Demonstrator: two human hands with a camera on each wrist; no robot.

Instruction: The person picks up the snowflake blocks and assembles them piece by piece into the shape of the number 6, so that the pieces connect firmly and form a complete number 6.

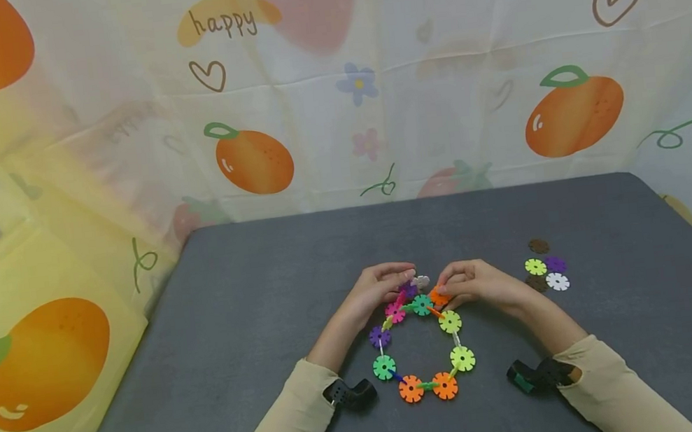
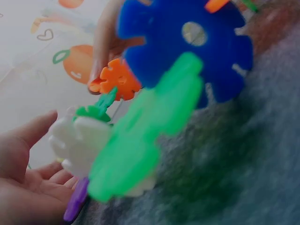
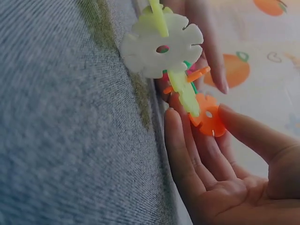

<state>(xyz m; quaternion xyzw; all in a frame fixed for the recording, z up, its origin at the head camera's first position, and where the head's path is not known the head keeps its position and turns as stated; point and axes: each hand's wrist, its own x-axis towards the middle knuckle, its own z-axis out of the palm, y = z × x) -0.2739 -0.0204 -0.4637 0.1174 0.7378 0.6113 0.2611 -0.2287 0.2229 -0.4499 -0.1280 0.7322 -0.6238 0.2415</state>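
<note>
A ring of notched plastic snowflake discs in several colours lies on the table, with a green disc [image 1: 422, 305] at its far side. My right hand [image 1: 480, 283] pinches an orange disc [image 3: 210, 115] between thumb and fingers at the ring's far right. At the far left, my left hand [image 1: 379, 286] is beside a purple disc [image 1: 409, 289] and a white disc [image 1: 421, 281]. Its thumb stands apart from the fingers in the left wrist view, with the purple disc's edge at the fingers. A blue disc [image 2: 187, 42] fills that view's upper part.
Several loose discs lie at the right of the grey table [image 1: 254, 310], among them a brown disc [image 1: 538, 246], a yellow disc [image 1: 536, 266] and a white one [image 1: 558, 281]. A fruit-print cloth [image 1: 325, 141] hangs behind the table's far edge.
</note>
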